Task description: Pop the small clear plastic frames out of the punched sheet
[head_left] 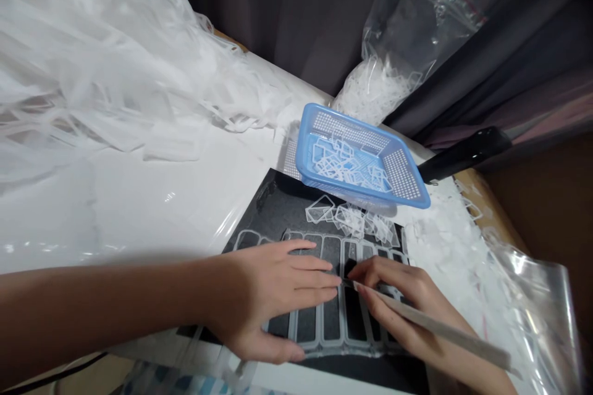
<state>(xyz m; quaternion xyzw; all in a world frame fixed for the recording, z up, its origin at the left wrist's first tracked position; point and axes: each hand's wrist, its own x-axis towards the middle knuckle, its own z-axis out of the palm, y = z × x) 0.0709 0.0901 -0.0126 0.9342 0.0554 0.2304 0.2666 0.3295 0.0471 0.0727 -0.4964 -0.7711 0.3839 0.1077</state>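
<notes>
On a black mat [296, 203] lies a translucent sheet of rectangular frames [341, 315], joined side by side in a row. My left hand [273, 296] rests flat on the sheet's left part, its fingers stretched out and slightly apart. In my right hand [398, 287] is a slim, flat, pale-grey-handled tool [445, 328], pinched between thumb and fingers near its thin dark tip. That tip meets the sheet just beyond my left fingertips; whether it is a blade or tweezers I cannot tell. Loose clear frames [349, 220] lie in a small heap on the mat above the sheet.
A blue perforated basket [410, 188] holding several loose frames stands behind the mat. Behind it leans a clear zip bag [393, 43] partly filled with white pieces. White strips [115, 62] pile up at the left. At the right lie white scraps [445, 241] and clear plastic [546, 302].
</notes>
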